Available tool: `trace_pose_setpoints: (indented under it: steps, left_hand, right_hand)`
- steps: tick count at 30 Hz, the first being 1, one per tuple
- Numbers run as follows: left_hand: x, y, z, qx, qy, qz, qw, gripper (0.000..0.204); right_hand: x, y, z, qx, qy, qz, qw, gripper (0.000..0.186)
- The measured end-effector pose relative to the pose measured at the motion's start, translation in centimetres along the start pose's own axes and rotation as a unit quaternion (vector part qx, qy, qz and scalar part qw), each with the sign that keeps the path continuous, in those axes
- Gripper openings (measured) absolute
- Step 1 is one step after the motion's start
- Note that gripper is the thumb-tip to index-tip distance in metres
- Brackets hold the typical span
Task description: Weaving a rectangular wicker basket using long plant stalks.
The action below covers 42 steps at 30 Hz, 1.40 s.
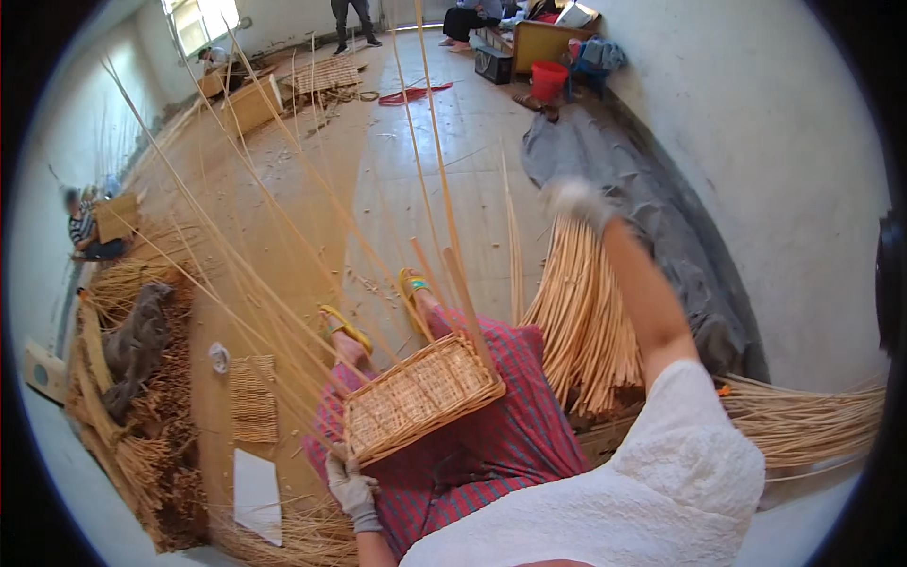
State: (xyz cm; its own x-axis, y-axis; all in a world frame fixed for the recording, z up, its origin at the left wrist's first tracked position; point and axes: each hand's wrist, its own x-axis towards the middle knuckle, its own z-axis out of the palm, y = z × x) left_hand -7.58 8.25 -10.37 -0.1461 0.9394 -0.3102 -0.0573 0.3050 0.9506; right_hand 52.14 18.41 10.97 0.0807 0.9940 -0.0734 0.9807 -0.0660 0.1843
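step: mid-weave as I read it; woven basket base (422, 395) lay on the lap with long upright stakes (283, 246) fanning away from it, up and to the left
left hand (351, 484): gloved, clamped on the near corner of the base, fingers curled over the rim; held it steady against the red plaid skirt (510, 444)
right hand (573, 200): gloved, motion-blurred, reached out to the top of the cane bundle (581, 312); I couldn't tell if it had closed on a strand or was open over the tips
right arm pose: fully extended forward and to the right, elbow almost straight, bare forearm running from the white sleeve (680, 463) out to the bundle
left arm pose: tucked in, wrist bent up to the base corner, only a short piece in view at the lower edge
base position: just ahead of the left grip, tilted, far edge toward the feet in yellow sandals (345, 326)
next move, my judgement: needs one strand picked clean from the bundle, no neighbours dragged, then fed between the stakes while the left grip stopped the base rotating
risk: loose stakes could snag the incoming strand
surroundings: grey tarp (652, 217) beyond the bundle, small woven mat (253, 399) left of the grip
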Motion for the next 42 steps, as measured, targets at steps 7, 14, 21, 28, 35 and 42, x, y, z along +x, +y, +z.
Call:
trace_pose_setpoints:
  steps: [7,14,21,28,35,42]
  left_hand:
    - [0.4,0.0,0.1,0.006,0.001,0.021,1.000,0.042]
    - [0.0,-0.4,0.5,-0.009,0.024,0.061,0.998,0.044]
    - [-0.9,-0.9,1.4,-0.006,0.065,0.090,0.994,0.048]
    - [-0.2,-0.2,0.7,0.097,0.040,0.083,0.991,0.056]
    - [-0.5,-0.1,1.2,0.096,0.057,0.063,0.992,0.041]
    - [-0.4,0.2,1.3,0.080,0.044,0.085,0.992,0.039]
  right_hand:
    - [-9.3,-9.4,2.9,0.323,-0.171,-0.107,0.925,0.057]
    - [-3.2,-0.8,-10.1,0.236,0.724,0.033,0.647,0.041]
    - [-1.1,-6.3,6.7,0.262,-0.109,-0.148,0.947,0.044]
    - [-12.8,-23.2,17.9,0.225,0.244,0.040,0.943,0.029]
    - [-11.6,-21.9,18.8,0.297,0.266,0.054,0.916,0.015]
    - [-10.7,-22.9,9.9,0.446,0.291,0.092,0.842,0.036]
